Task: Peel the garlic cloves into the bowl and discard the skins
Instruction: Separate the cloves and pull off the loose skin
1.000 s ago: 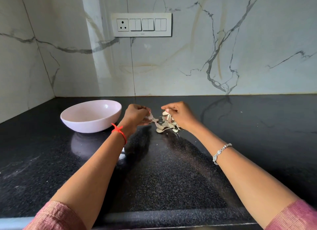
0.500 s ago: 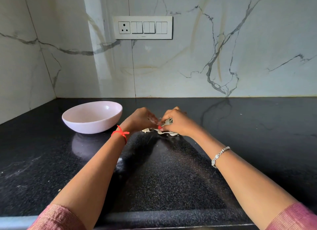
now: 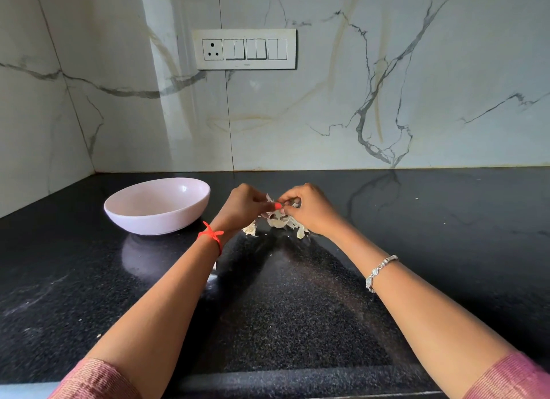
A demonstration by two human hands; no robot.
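A pale pink bowl (image 3: 157,205) stands on the black counter (image 3: 285,303), left of my hands; its inside is hidden by the near wall. My left hand (image 3: 242,206) and my right hand (image 3: 309,209) meet fingertip to fingertip over a small heap of garlic skins (image 3: 281,220). Both pinch the same papery bit of garlic between them; whether a clove is inside it I cannot tell. More loose skin (image 3: 250,229) lies just under my left wrist.
A marble wall with a switch panel (image 3: 245,49) rises behind the counter, and a side wall closes the left corner. The counter's front edge (image 3: 268,380) runs below my forearms. Small crumbs of skin dot the counter.
My hands have come together from slightly apart and now pinch one piece above the skin heap. The bowl has not moved.
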